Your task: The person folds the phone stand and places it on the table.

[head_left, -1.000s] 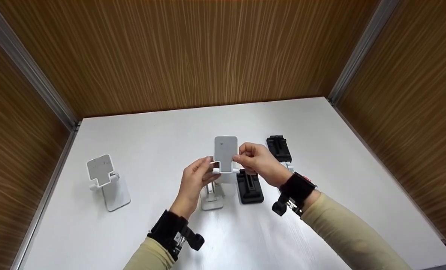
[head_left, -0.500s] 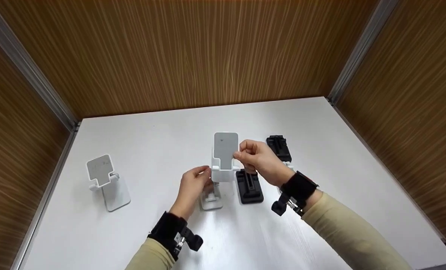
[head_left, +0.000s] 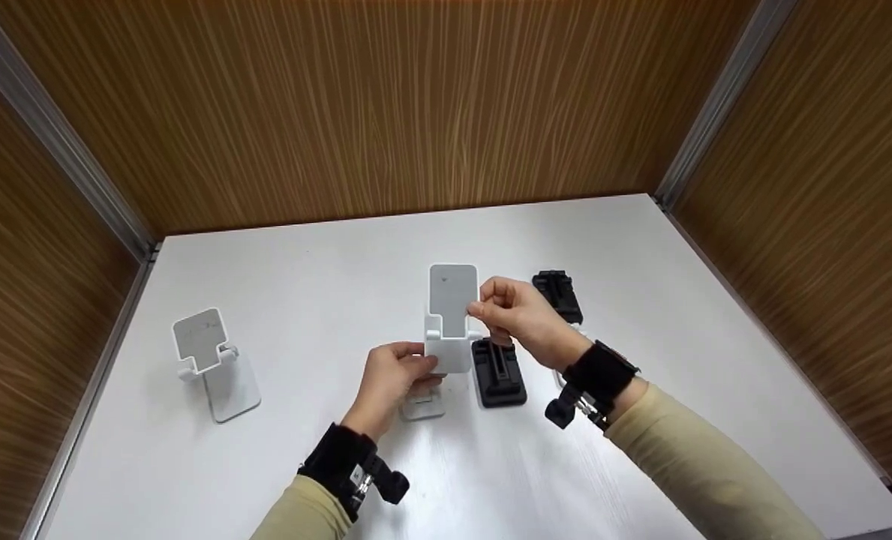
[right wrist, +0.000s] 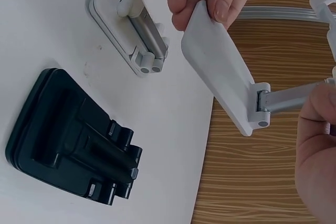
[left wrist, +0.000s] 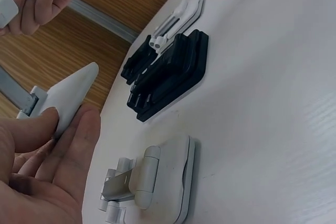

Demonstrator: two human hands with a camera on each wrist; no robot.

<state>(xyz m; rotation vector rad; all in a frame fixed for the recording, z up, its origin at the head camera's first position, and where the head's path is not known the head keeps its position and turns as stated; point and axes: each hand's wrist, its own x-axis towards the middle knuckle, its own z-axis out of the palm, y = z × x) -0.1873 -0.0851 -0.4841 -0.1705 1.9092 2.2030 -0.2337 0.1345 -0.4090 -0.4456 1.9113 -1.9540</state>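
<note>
A white phone stand (head_left: 453,292) with a grey pad on its upper plate is held up off the table, unfolded. My left hand (head_left: 393,379) pinches the corner of its base (right wrist: 218,64) between thumb and fingers. With thumb and curled fingers my right hand (head_left: 521,311) grips the right edge of the upper plate. A silver metal arm (right wrist: 291,98) joins base and plate in the right wrist view. Below my left hand lies a folded white phone stand (left wrist: 163,182), partly hidden by that hand in the head view.
An unfolded white phone stand (head_left: 202,341) stands on the left of the white table (head_left: 303,285). Right of centre lie a folded black phone stand (head_left: 500,375) and another black phone stand (head_left: 557,296) farther back. Beside them is a folded white stand (left wrist: 181,19). Wood-grain panels (head_left: 415,112) enclose the table.
My left hand let go near the upper plate's lower left side, moved down and now pinches the base. The stand rose slightly and its base shows more; my right hand kept its grip.
</note>
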